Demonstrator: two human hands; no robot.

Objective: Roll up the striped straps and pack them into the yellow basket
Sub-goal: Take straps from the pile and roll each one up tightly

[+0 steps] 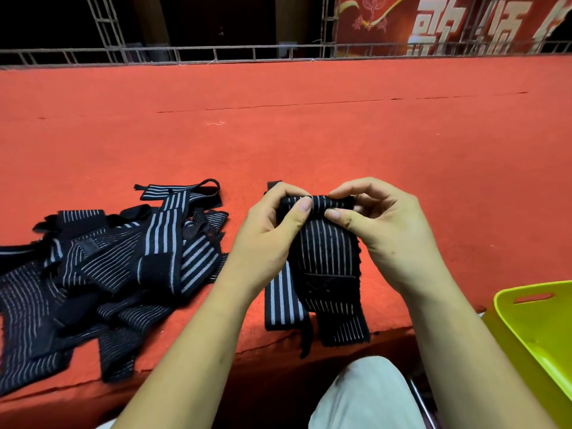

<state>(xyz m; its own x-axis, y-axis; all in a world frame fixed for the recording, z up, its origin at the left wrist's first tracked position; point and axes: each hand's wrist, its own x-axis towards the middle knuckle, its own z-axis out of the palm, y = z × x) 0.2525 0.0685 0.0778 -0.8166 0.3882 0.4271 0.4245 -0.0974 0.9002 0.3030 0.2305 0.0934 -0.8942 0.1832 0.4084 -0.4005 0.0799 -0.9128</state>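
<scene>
At the stage [340, 134] front edge, left hand [272, 230] and right hand [380, 224] each keep a closed grip, pinching the strap [325, 252] at its small roll. Best to keep the turns tight and edges aligned. Loose straps [108, 258] lie left; the yellow basket [526, 320] sits right, below that edge.

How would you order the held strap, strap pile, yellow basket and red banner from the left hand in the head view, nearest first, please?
1. held strap, in the left hand
2. strap pile, just left
3. yellow basket, lower right
4. red banner, far behind
</scene>
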